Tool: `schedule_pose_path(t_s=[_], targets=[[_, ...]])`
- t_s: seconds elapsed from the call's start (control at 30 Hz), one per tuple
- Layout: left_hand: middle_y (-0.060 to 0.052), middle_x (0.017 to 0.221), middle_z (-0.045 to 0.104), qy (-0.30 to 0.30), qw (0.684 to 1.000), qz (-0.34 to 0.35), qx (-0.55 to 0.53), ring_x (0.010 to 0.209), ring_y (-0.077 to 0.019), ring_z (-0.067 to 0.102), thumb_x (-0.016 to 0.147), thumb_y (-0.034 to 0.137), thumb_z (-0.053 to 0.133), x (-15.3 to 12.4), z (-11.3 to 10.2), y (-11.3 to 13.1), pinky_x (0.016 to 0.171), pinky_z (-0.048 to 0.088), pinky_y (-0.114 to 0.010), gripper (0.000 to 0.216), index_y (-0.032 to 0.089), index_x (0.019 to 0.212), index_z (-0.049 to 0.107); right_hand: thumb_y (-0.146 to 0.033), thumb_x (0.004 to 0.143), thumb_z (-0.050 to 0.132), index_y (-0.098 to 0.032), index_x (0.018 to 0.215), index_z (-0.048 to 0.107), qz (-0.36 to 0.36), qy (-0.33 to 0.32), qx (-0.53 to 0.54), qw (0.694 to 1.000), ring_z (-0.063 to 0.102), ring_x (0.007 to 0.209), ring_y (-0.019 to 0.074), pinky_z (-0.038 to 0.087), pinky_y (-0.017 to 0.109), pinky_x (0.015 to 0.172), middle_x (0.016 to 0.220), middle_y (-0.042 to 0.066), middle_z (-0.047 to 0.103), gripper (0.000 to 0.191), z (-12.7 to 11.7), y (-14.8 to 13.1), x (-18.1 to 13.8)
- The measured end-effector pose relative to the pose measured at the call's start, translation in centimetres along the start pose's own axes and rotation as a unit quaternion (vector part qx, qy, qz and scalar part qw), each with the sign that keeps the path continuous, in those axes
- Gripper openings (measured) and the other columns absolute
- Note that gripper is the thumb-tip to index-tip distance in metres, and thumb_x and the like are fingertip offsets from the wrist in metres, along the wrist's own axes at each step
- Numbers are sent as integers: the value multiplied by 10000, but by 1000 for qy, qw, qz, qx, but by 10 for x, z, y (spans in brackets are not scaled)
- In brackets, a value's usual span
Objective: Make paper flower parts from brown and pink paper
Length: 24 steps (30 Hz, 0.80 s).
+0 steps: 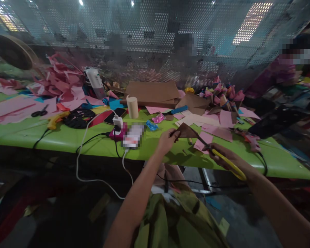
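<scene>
My left hand [167,140] pinches the left end of a small piece of brown paper [186,131] above the table's front part. In my right hand [223,156] is a pair of scissors [228,162] with yellow handles; its blades point up and left and meet the right edge of the brown paper. Whether the blades are apart is too blurred to tell. Pink paper pieces [204,140] lie on the table just under and beyond the scissors. A crumpled blue wrapper [152,125] rests to the left of my left hand.
On the green table [155,153] stand a phone [133,136], a power adapter [117,122] with cables, and a cream cylinder [132,106]. A pink glue gun [250,139] lies right, a yellow one [57,120] left. Cardboard [152,91] lies behind. Another person [276,75] is at far right.
</scene>
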<state>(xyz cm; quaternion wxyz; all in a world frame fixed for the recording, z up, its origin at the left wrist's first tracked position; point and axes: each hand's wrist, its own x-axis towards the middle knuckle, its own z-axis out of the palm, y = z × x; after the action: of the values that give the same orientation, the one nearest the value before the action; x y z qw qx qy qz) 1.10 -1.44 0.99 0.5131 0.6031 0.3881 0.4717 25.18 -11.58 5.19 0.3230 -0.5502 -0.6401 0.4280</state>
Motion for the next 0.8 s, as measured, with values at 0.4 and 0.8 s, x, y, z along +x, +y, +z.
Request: schedule_pose_path(t_s=[0.4, 0.8], targets=[[45, 561, 499, 2, 1000, 6, 15, 566, -116, 454, 886, 396, 587, -1, -1, 2, 585, 352, -256, 305, 202, 661, 520, -632, 764, 705, -227, 1004, 693, -6, -5, -34, 999, 438, 609, 148, 341, 262, 498, 719, -5, 507, 471, -3, 12, 3], [46, 579, 495, -3, 999, 7, 34, 586, -119, 460, 897, 365, 566, -3, -2, 6, 602, 346, -263, 277, 196, 680, 526, -673, 700, 707, -193, 1001, 708, 9, -2, -92, 996, 489, 665, 174, 445, 312, 628, 828, 51, 626, 566, -8, 13, 7]])
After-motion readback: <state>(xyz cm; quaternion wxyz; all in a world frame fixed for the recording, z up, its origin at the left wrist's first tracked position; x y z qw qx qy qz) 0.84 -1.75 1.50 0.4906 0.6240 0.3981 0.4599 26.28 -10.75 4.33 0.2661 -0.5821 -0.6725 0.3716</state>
